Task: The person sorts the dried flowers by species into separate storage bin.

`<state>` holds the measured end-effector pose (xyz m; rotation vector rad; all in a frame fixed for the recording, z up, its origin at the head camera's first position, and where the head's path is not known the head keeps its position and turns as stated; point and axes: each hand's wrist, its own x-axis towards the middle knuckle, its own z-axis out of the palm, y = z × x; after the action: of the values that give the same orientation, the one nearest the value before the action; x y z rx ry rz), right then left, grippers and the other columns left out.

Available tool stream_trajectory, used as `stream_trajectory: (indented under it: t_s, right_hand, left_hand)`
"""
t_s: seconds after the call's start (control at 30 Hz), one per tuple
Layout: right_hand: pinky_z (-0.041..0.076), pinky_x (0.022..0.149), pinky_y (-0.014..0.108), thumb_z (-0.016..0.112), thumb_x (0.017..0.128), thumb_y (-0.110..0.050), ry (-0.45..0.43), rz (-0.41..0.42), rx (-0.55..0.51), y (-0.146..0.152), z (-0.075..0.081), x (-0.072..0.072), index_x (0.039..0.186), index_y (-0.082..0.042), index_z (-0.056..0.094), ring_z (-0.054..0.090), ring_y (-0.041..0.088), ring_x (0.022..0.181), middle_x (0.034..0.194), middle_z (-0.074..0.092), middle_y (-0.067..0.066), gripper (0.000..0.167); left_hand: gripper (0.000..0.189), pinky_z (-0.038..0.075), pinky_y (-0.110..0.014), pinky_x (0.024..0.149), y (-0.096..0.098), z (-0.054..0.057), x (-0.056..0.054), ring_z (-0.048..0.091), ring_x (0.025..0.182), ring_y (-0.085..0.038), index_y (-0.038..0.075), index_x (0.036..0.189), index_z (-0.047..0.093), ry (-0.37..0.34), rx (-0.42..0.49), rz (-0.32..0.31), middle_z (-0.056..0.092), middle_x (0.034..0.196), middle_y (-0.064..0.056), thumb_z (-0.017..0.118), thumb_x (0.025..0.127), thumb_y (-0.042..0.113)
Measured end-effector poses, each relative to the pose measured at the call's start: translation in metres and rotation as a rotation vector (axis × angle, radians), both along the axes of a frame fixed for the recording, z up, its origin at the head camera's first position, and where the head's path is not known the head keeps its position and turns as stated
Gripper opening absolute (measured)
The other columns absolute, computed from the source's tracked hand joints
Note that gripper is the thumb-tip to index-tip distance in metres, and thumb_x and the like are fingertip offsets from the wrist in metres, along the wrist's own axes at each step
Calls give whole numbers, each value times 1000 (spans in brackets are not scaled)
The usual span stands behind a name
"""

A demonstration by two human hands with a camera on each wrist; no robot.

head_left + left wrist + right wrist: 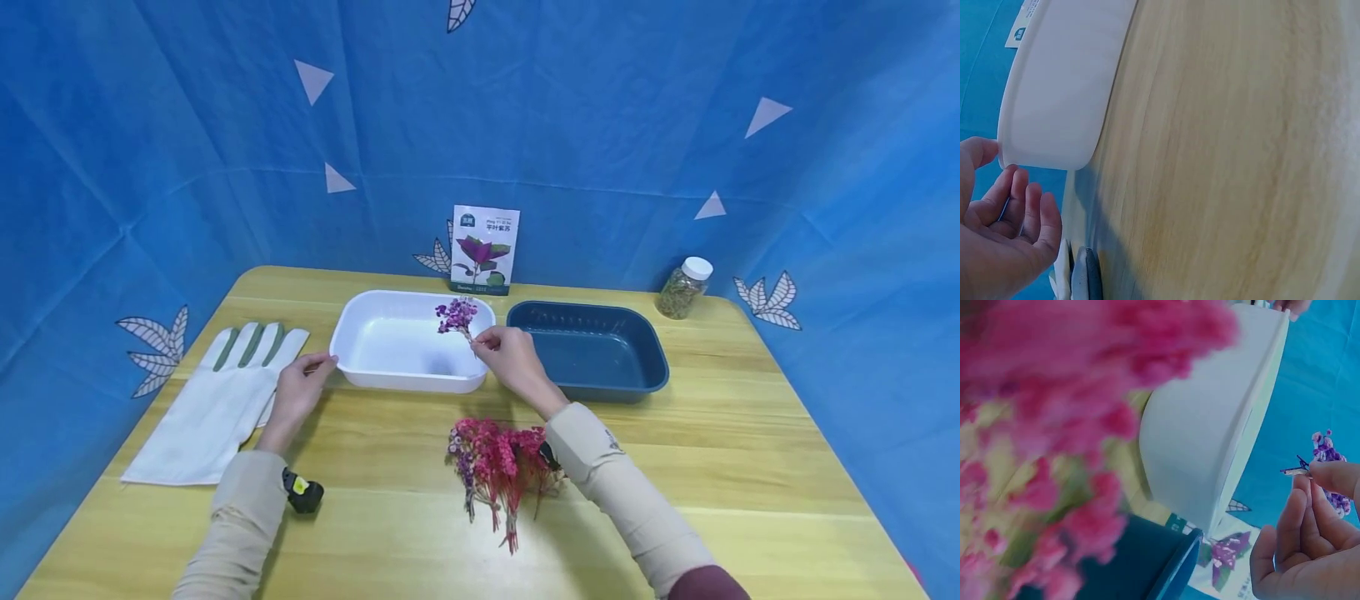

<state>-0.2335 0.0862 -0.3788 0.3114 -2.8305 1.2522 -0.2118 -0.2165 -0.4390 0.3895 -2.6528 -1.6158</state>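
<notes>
In the head view my right hand [513,358] pinches the tied stems of a small bunch of purple dried flowers [457,316], holding it over the right part of a white plastic basin [412,382]. The right wrist view shows the stem ends poking out between thumb and fingertips, with the purple blooms [1329,456] partly behind the hand. At the basin's left corner my left hand [300,387] pinches the rim between thumb and index finger; its other fingers curl loosely below the rim in the left wrist view. Pink and purple dried flower bunches [498,462] lie on the table under my right forearm.
A dark blue basin [600,390] stands right of the white one. Behind them a seed packet [483,250] leans against the blue cloth [570,108]. White gloves [217,408] lie at the left, and a white-capped jar [682,290] stands at the back right.
</notes>
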Motion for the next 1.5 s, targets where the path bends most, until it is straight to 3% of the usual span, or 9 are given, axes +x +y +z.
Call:
stream_trajectory:
  t_s: [0.37,0.53,0.93,1.13,1.33,1.5]
  right_hand:
    - [53,76,33,61,92,-11,-58,-4,7,-14,-4,-19,101,-1,71,64,23,88,95,71,12,17]
    - [52,86,36,58,94,-12,-72,21,40,-11,-3,-18,113,0,67,64,26,100,106,70,14,25]
    - [51,86,38,58,94,-17,-91,-20,16,11,-7,-14,111,-2,68,62,25,101,108,68,13,24]
    - [51,82,39,61,93,-20,-46,32,25,24,-6,-3,114,-1,67,60,25,97,108,68,13,29]
    - [50,87,45,66,90,-23,11,41,36,39,2,18,115,-2,66,59,29,106,116,66,13,33]
    - [50,85,46,68,89,-24,43,51,31,49,3,36,116,-2,66,58,30,105,116,65,14,35]
  left_hand:
    - [55,42,-33,91,-2,-4,1,48,117,-33,-6,134,47,-6,1,10,51,130,-25,47,98,36]
    - [55,42,-36,93,0,-5,0,48,118,-33,-6,134,46,1,16,-2,50,131,-26,47,98,36]
    - [56,43,-28,85,-3,-5,1,49,116,-31,-6,134,46,5,-4,-5,51,129,-24,46,98,38]
    - [54,43,-27,84,-2,-8,0,50,114,-32,-7,133,47,15,-3,-1,52,127,-25,48,98,35]
    - [55,43,-30,86,-2,-5,-1,49,114,-32,-7,133,47,16,4,2,52,128,-26,47,98,35]
    - [54,42,-30,86,-2,-3,-1,49,114,-32,-7,133,47,10,-3,4,51,127,-25,46,99,34]
